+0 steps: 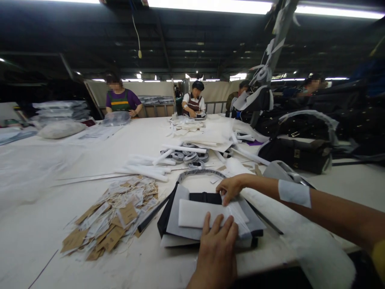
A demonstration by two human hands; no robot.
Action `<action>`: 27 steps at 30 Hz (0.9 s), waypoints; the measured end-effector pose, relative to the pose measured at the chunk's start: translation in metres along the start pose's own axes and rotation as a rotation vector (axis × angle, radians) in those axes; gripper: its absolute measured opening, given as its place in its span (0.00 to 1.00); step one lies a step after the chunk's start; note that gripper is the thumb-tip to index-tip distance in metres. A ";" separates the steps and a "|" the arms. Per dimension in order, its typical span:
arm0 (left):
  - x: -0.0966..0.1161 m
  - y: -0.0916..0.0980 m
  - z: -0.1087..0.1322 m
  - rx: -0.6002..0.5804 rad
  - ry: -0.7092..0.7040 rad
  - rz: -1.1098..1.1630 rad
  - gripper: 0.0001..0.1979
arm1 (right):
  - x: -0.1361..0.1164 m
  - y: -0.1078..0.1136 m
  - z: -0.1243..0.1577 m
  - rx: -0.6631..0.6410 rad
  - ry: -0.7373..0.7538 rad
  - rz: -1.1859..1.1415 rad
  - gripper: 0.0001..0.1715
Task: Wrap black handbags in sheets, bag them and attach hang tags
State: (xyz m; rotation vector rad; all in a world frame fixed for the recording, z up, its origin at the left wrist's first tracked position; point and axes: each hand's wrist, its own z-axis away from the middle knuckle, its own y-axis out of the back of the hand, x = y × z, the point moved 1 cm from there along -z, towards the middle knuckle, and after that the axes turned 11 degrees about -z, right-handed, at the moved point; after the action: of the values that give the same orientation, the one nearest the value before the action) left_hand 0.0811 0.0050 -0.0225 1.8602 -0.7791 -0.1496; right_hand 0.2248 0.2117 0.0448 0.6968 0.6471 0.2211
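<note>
A black handbag (164, 218) lies on the table before me, its wrapped handle (200, 171) arching away at the back. Pale grey sheet (177, 208) covers much of its front, and a folded white foam sheet (192, 214) rests on top. My left hand (218, 245) presses on the near edge of the foam, fingers spread. At the upper right of the bag, my right hand (233, 188) has its fingers bent and pinched on clear plastic film (239, 218), which runs down over the foam's right end.
Brown and white hang tags (111, 224) are heaped at left. Beyond lie white foam tubes (147, 166) and wrapped coils (191, 156). Another black handbag (296, 152) stands at right, near a grey tape dispenser (282, 172). Several people work across the table (144, 132).
</note>
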 end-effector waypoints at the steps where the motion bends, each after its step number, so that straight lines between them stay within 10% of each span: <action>1: 0.001 0.002 0.000 -0.013 0.008 0.018 0.26 | -0.003 -0.002 0.007 0.049 0.011 -0.003 0.36; 7: 0.003 0.010 0.001 -0.030 0.011 0.068 0.30 | -0.017 -0.052 0.067 0.552 0.108 0.008 0.24; 14: -0.001 0.031 -0.003 -0.034 -0.059 0.053 0.31 | 0.001 -0.156 0.093 0.805 0.277 0.115 0.27; 21: -0.073 0.085 0.017 -0.190 -0.213 -0.412 0.33 | 0.001 -0.155 0.091 0.849 0.294 0.147 0.28; 27: -0.101 0.078 0.041 -0.193 -0.218 -0.471 0.27 | -0.017 -0.166 0.101 0.970 0.326 0.156 0.25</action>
State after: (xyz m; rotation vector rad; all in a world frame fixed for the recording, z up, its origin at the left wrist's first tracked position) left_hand -0.0504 0.0137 0.0025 1.8301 -0.4383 -0.7114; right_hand 0.2702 0.0268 0.0023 1.6696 1.0197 0.1566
